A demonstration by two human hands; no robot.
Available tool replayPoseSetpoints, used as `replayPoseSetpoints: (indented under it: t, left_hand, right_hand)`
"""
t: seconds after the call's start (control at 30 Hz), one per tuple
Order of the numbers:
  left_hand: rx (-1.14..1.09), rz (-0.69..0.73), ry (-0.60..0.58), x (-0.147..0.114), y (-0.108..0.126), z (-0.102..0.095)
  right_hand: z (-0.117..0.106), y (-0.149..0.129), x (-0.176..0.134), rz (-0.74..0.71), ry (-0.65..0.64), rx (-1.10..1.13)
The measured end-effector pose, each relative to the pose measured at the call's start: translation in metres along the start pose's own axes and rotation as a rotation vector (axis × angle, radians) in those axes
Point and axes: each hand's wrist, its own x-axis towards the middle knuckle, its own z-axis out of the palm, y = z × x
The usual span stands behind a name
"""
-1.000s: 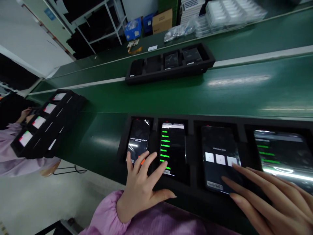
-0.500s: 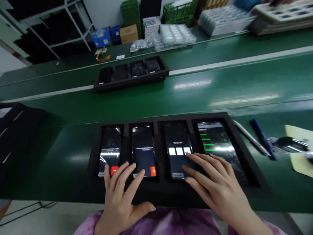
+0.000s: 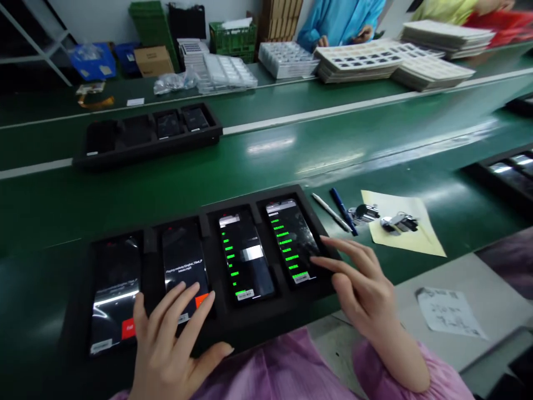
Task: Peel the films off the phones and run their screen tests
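Note:
A black tray (image 3: 270, 312) in front of me holds several smartphones in a row of slots. My left hand (image 3: 169, 341) is spread, palm down. Its fingertips lie over the near end of the second phone (image 3: 185, 250) and beside the leftmost phone (image 3: 114, 300); a red button shows on each screen. My right hand (image 3: 368, 286) holds nothing, its fingers apart, with one fingertip at the lower part of the rightmost phone (image 3: 291, 239). Green lines of text run down that screen and down the third phone (image 3: 245, 266). I cannot tell whether the fingertips touch the glass.
Right of the tray lie a white pen (image 3: 332, 212), a blue pen (image 3: 343, 211) and small metal parts (image 3: 400, 222) on yellow paper (image 3: 425, 236). Another phone tray (image 3: 150, 150) sits further back. At far right is one more tray (image 3: 499, 178). A co-worker in blue (image 3: 337, 25) stands behind stacked trays (image 3: 358, 64).
My view has turned right. The right hand has shifted from the third phone to the rightmost one. White squares on the third phone's screen have given way to green lines.

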Motion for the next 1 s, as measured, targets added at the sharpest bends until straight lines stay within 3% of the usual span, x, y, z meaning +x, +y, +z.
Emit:
replayPoseSetpoints:
  t: [0.1,0.23,0.37,0.47,1.0]
  left_hand:
    - [0.022,0.024,-0.043,0.008,0.005,0.008]
    - [0.062,0.018,-0.102,0.016,0.010,0.012]
    - [0.073,-0.025,-0.153,0.018,0.016,0.011]
    - [0.024,-0.077,-0.123,0.022,0.022,0.013]
    - [-0.003,-0.091,-0.125,0.031,0.033,0.022]
  right_hand:
    - [0.001,0.006,-0.011,-0.076,-0.091,0.029]
    - [0.005,0.006,-0.017,-0.129,-0.116,-0.129]
    - [0.004,0.005,-0.020,-0.098,0.031,-0.053]
    - [0.006,0.002,-0.019,-0.067,0.106,0.029]
    - [0.027,-0.020,-0.002,-0.157,0.004,0.183]
